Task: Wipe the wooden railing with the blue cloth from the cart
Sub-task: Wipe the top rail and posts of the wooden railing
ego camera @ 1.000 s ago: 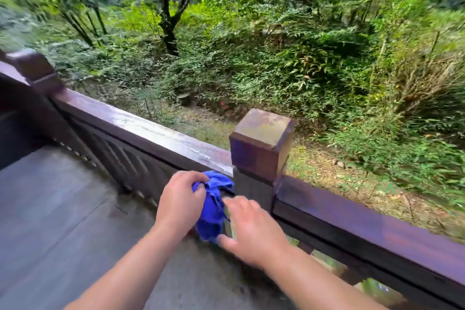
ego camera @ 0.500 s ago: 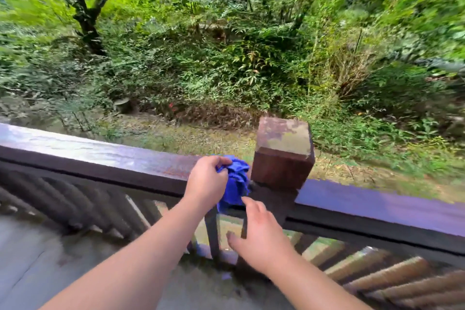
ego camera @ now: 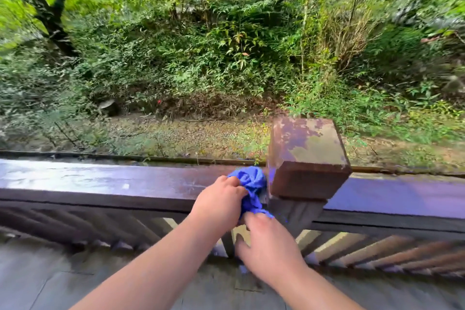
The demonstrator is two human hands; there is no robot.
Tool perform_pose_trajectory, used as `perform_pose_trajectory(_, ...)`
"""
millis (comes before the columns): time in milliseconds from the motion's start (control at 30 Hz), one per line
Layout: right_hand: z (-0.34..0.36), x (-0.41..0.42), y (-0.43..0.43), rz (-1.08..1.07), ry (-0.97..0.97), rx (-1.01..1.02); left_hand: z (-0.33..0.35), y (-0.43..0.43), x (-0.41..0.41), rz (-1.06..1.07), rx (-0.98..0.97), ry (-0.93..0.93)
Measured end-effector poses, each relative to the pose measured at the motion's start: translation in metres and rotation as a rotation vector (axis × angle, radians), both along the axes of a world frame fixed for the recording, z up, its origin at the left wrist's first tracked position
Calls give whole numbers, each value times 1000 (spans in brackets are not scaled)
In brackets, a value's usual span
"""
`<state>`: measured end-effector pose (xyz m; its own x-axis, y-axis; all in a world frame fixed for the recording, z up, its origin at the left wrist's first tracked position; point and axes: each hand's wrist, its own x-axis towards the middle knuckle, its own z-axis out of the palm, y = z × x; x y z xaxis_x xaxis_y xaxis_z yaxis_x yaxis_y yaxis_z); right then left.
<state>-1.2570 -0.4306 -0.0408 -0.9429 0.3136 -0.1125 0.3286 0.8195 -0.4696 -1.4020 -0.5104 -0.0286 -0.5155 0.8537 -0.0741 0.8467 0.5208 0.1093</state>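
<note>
A dark wooden railing runs left to right across the view, its top wet and shiny. A square post with a worn cap rises from it at centre right. The bunched blue cloth rests on the rail top, pressed against the post's left side, with a tail hanging down the front. My left hand grips the cloth from the left. My right hand is just below, its fingertips touching the cloth's hanging end; I cannot tell whether it grips.
Slanted wooden slats fill the space under the rail. A grey paved floor lies on my side. Beyond the railing are a dirt strip and dense green bushes. No cart is in view.
The cloth and my left hand have risen from the rail's front face onto its top beside the post. My right hand has come up to the cloth's lower end. The view has swung to face the railing squarely.
</note>
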Motion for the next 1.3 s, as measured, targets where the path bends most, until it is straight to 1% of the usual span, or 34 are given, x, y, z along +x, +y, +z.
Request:
perform_pose_trajectory(100, 14, -33, -13, -10, 174, 100, 2, -23, -25, -17, -22, -17)
perform_pose_trajectory(200, 25, -73, -27, -31, 235, 143, 0, -54, -52, -26, -20, -19)
perform_pose_trajectory(267, 28, -100, -41, -66, 197, 148, -1, -89, -77, -6, -1, -6)
perform_pose_trajectory(333, 27, -122, -55, -71, 103, 154, -1, -126, -105, 11, 3, 10)
perform_pose_trajectory(433, 21, -162, -86, 34, -77, 261, 0, -189, -149, 59, 5, 22)
perform_pose_trajectory(500, 18, -187, -110, 84, -135, 299, 0, -222, -169, 106, 20, 6)
perform_pose_trajectory(633, 16, -232, -166, 147, -147, 299, 0, -274, -200, 203, 46, -10)
perform_pose_trajectory(767, 17, -266, -199, 199, -159, 286, -1, -308, -221, 247, 57, -3)
perform_pose_trajectory(933, 14, -308, -234, 282, -115, 255, 2, -352, -246, 382, 51, 20)
perform_pose_trajectory(1067, 12, -340, -268, 371, -77, 255, 4, -374, -261, 435, 33, 30)
perform_pose_trajectory(1200, 15, -368, -299, 374, -79, 233, 4, -401, -280, 467, 20, 42)
perform_pose_trajectory(1300, 17, -388, -324, 363, -102, 269, 1, -437, -306, 504, 26, 46)
